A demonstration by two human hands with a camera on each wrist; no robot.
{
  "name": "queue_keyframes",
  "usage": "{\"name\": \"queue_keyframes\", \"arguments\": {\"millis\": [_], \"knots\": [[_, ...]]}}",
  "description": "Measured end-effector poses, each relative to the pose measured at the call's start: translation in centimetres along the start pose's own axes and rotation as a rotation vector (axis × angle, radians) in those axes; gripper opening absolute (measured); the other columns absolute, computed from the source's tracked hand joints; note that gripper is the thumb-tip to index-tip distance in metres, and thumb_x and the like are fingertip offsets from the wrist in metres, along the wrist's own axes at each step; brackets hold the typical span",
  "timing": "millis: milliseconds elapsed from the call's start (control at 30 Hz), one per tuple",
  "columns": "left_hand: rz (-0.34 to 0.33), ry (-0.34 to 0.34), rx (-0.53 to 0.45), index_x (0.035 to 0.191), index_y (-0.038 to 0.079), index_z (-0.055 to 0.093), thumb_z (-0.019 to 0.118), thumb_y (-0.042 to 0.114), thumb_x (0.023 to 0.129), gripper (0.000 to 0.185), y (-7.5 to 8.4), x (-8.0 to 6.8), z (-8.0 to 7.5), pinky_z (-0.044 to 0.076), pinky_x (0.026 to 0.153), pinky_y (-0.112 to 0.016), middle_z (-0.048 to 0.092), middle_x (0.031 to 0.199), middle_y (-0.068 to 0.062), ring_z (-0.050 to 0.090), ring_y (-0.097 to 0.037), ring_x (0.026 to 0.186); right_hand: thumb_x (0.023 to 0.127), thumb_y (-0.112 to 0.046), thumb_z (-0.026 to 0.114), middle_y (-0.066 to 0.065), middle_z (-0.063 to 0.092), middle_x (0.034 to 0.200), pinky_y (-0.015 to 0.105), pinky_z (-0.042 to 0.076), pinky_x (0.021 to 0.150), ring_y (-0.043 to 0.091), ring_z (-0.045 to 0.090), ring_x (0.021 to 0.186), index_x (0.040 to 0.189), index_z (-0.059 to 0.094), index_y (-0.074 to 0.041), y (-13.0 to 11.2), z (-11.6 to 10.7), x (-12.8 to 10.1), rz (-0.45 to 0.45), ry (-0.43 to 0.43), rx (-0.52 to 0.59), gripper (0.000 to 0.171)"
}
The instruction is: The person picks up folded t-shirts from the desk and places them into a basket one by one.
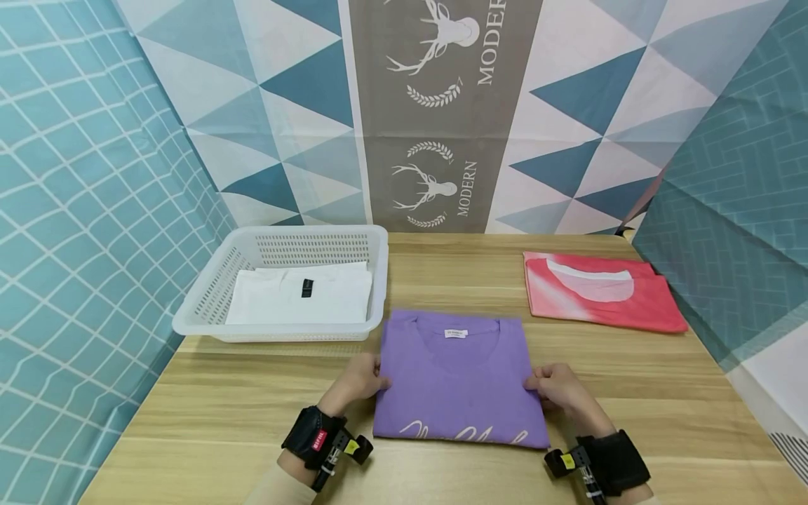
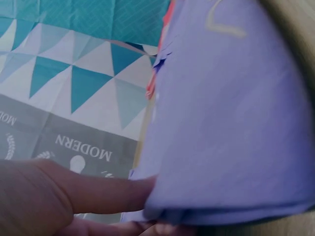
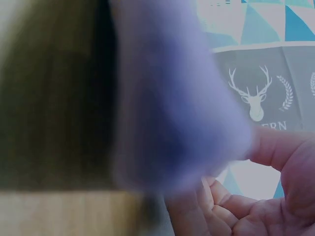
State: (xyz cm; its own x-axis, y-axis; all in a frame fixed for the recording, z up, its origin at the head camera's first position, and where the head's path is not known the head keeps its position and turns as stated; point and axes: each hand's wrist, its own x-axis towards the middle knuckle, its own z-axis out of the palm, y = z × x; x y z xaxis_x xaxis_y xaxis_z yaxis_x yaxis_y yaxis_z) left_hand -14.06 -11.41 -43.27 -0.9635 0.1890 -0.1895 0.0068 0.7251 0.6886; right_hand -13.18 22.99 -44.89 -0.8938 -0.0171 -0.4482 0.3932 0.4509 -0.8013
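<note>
A folded purple T-shirt (image 1: 461,379) with a white neck label and pale script along its lower edge is held in front of me over the wooden table. My left hand (image 1: 362,376) pinches its left edge, thumb on top and fingers beneath, as the left wrist view shows with the purple cloth (image 2: 231,123). On the opposite edge, my right hand (image 1: 558,386) pinches the cloth between thumb and fingers. In the right wrist view the shirt's edge (image 3: 182,113) is blurred and hangs over dark shadow.
A white plastic basket (image 1: 280,335) stands at the back left with a folded white T-shirt (image 1: 334,294) in it. At the back right lies a folded red and pink T-shirt (image 1: 606,291). Patterned cloth walls (image 1: 303,112) close off the back and sides of the table (image 1: 221,407).
</note>
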Motion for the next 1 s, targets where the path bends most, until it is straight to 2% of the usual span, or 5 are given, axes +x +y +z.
{"name": "queue_keyframes", "arguments": {"millis": [200, 433, 700, 833, 1000], "knots": [[-0.032, -0.148, -0.128, 0.067, -0.001, 0.054, 0.072, 0.000, 0.078, 0.021, -0.5, -1.1, -0.9, 0.035, 0.053, -0.020, 0.046, 0.060, 0.002, 0.043, -0.010, 0.056, 0.082, -0.004, 0.059, -0.009, 0.035, 0.053, 0.021, 0.045, 0.053, 0.006, 0.043, 0.054, 0.058, 0.038, -0.016, 0.6, -0.2, -1.1, -0.047, -0.088, -0.029, 0.034], [-0.080, -0.272, -0.189, 0.070, 0.001, 0.055, 0.071, 0.007, 0.083, 0.020, -1.2, -1.7, -1.5, 0.043, 0.056, -0.022, 0.057, 0.062, -0.001, 0.053, -0.011, 0.058, 0.085, -0.007, 0.059, -0.006, 0.048, 0.063, 0.023, 0.054, 0.059, 0.007, 0.054, 0.062, 0.068, 0.054, -0.010, 1.3, -1.0, -1.6, -0.054, -0.205, -0.057, 0.018], [-0.171, -0.232, -0.245, 0.079, 0.003, 0.064, 0.071, 0.019, 0.086, 0.019, -1.0, 0.2, -1.6, 0.038, 0.059, -0.023, 0.048, 0.058, 0.004, 0.047, -0.011, 0.058, 0.089, -0.014, 0.060, -0.011, 0.050, 0.060, 0.020, 0.054, 0.061, 0.003, 0.053, 0.060, 0.068, 0.054, -0.016, 1.0, -1.2, -0.4, -0.029, -0.235, 0.037, 0.022], [-0.209, -0.159, -0.246, 0.076, 0.002, 0.061, 0.073, 0.021, 0.084, 0.024, -0.6, 1.6, -1.5, 0.041, 0.057, -0.024, 0.047, 0.059, 0.003, 0.047, -0.012, 0.057, 0.090, -0.017, 0.061, -0.011, 0.053, 0.057, 0.021, 0.054, 0.060, 0.003, 0.055, 0.059, 0.064, 0.052, -0.017, 0.5, -1.2, 0.4, -0.013, -0.200, 0.062, 0.027], [-0.236, -0.053, -0.247, 0.115, -0.014, 0.057, 0.072, 0.022, 0.083, 0.051, -0.4, 3.0, -1.3, 0.052, 0.076, -0.034, 0.063, 0.092, -0.016, 0.062, -0.025, 0.083, 0.088, -0.019, 0.065, -0.009, 0.050, 0.056, 0.023, 0.054, 0.059, 0.005, 0.054, 0.058, 0.065, 0.056, -0.014, 0.0, -1.2, 1.2, 0.024, -0.120, 0.070, 0.025]]}}
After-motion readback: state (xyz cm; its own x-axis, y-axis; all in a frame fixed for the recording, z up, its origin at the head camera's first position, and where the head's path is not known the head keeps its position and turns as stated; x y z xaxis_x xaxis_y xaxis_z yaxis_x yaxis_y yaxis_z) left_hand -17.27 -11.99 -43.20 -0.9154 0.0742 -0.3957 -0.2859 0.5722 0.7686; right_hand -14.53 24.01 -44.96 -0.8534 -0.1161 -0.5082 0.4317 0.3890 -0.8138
